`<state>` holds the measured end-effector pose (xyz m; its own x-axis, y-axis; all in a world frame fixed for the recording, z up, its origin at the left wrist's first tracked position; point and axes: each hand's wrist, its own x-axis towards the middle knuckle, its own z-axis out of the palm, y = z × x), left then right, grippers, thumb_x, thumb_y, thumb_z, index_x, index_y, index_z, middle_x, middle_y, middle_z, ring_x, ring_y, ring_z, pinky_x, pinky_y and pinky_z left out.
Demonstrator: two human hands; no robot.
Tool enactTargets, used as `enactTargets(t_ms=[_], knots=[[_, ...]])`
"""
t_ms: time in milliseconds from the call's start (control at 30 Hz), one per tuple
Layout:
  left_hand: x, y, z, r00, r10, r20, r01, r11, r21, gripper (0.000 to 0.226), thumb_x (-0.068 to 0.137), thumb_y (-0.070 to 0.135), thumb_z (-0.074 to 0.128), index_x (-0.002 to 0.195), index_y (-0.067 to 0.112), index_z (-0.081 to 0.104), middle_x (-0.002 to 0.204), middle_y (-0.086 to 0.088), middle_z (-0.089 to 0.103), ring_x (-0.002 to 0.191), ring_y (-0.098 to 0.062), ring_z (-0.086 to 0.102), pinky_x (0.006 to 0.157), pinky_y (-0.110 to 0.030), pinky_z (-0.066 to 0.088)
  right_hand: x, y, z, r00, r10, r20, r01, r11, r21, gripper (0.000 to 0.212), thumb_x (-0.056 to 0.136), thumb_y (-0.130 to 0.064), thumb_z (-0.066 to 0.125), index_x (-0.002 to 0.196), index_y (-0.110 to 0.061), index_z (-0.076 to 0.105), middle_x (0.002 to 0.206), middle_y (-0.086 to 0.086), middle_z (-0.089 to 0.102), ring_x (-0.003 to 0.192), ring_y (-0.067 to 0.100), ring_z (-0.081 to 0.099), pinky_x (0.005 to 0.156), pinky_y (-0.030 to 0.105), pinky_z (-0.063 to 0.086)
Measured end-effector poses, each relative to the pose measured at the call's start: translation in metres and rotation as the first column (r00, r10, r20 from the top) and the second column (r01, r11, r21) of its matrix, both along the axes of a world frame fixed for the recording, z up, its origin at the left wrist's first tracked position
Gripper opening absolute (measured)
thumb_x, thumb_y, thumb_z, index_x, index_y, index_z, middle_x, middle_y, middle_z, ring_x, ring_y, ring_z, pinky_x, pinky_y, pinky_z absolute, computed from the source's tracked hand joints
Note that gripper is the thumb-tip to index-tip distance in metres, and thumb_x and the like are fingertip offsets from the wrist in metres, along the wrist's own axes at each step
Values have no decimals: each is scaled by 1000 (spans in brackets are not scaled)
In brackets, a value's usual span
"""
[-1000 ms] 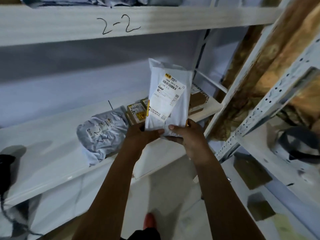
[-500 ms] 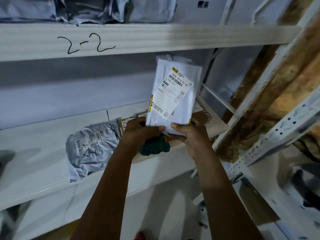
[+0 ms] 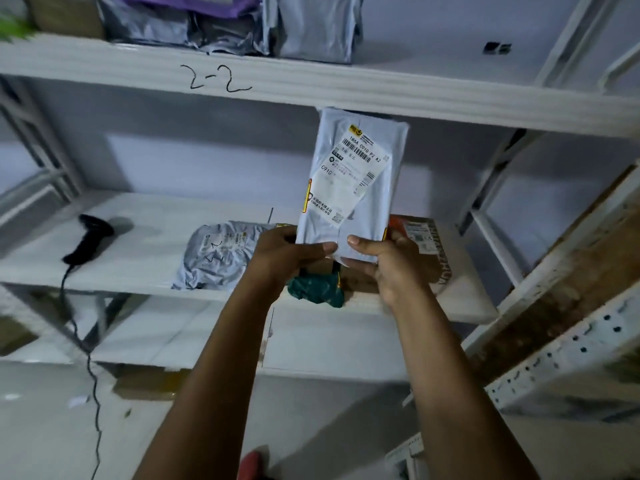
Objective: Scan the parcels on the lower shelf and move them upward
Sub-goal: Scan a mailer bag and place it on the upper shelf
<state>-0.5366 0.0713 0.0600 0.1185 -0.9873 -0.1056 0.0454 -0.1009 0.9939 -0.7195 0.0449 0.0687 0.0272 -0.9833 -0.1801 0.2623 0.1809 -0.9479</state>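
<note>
Two hands hold a white parcel upright under the shelf marked 2-2.
Head view: left hand and right hand each pinch its bottom edge, thumbs in front; its top sits just below that shelf's front edge. Further below lie a grey parcel, green parcel, cardboard box and black scanner.

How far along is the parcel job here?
Done: grey parcels sit on the upper shelf marked 2-2. In hand: left hand and right hand hold the white parcel upright below it. To do: the crumpled grey parcel, green parcel and cardboard box lie on the lower shelf.
</note>
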Motion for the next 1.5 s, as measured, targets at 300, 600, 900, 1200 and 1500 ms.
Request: enactTargets(t_ms=[300,600,900,1200,1500], knots=[[-10,57,18,971,228,75,-218,968,-125,50,59,30,97,100,9,79,92,-10,80,88,-40,75,77,-56,61,-3,17,21,972,160,-172,-178,979,-98,48,57,-11,92,101,-16,73,95,3,80,87,27,77,86,48,61],[2,71,77,958,288,0,-278,926,-256,33,76,15,88,104,3,77,97,-15,79,91,-37,77,89,-56,60,21,12,84,963,232,-138,-259,939,-228,57,54,-15,94,106,-13,72,101,9,79,88,37,76,83,50,61],[82,56,134,917,397,-29,-368,818,-442,33,72,16,91,100,3,80,97,-17,79,90,-27,73,96,-48,58,103,8,160,949,316,-4,-297,887,-354,30,74,8,80,103,5,71,100,21,76,80,36,76,68,43,64],[117,8,204,956,291,-46,-270,804,-530,30,75,10,87,103,2,78,95,-15,79,89,-25,76,88,-33,61,139,-22,219,974,214,79,-159,885,-438,23,75,7,80,95,-3,74,96,18,77,80,37,76,67,44,64],[44,-64,254,925,302,229,-85,754,-652,29,78,33,88,89,8,77,77,-8,74,70,-18,70,63,-30,54,63,-65,250,972,-47,229,137,906,-399,17,77,-3,81,92,-4,74,84,8,77,68,24,75,64,34,62]])
